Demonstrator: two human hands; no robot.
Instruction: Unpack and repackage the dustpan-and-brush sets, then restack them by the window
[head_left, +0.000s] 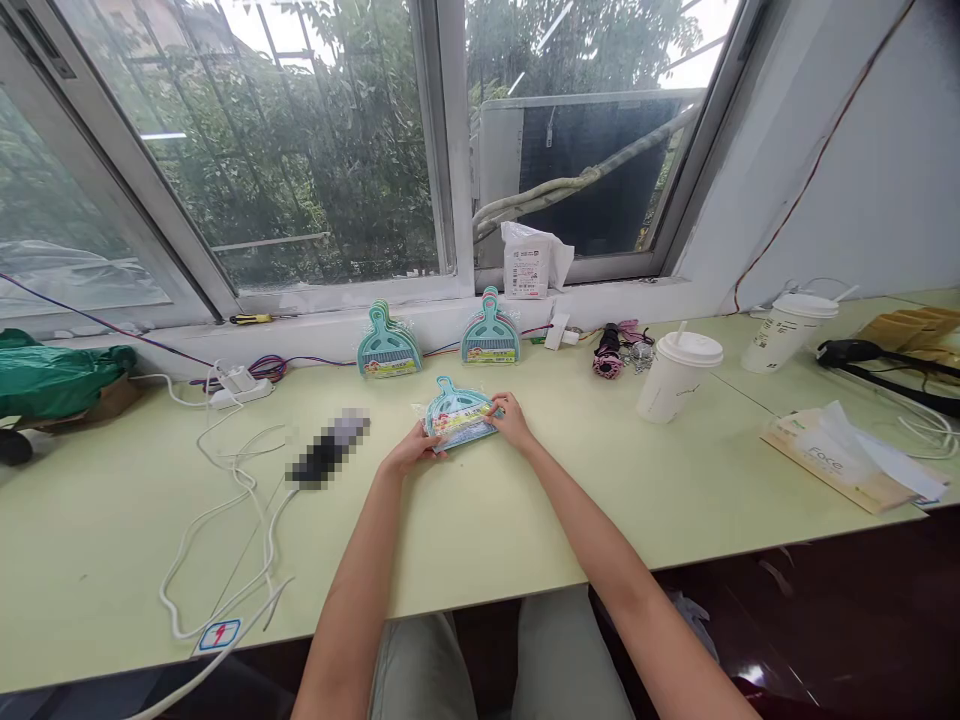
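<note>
A packaged teal dustpan-and-brush set [454, 413] in clear plastic, with a yellow label, lies between my hands over the pale green table. My left hand [411, 447] grips its lower left corner, the thumb on top. At its right side my right hand [511, 418] pinches the edge with bent fingers. Beyond it, against the wall below the window, a left stack of similar sets [388, 345] and a right stack of sets [490, 333] stand upright.
To the right are a white cup [679, 375], a farther cup [787, 332] and a tissue pack [847, 455]. White cables [255, 490] and a pixelated dark object [327, 452] lie left. A power strip [241, 391] and green bag [56, 375] sit farther left.
</note>
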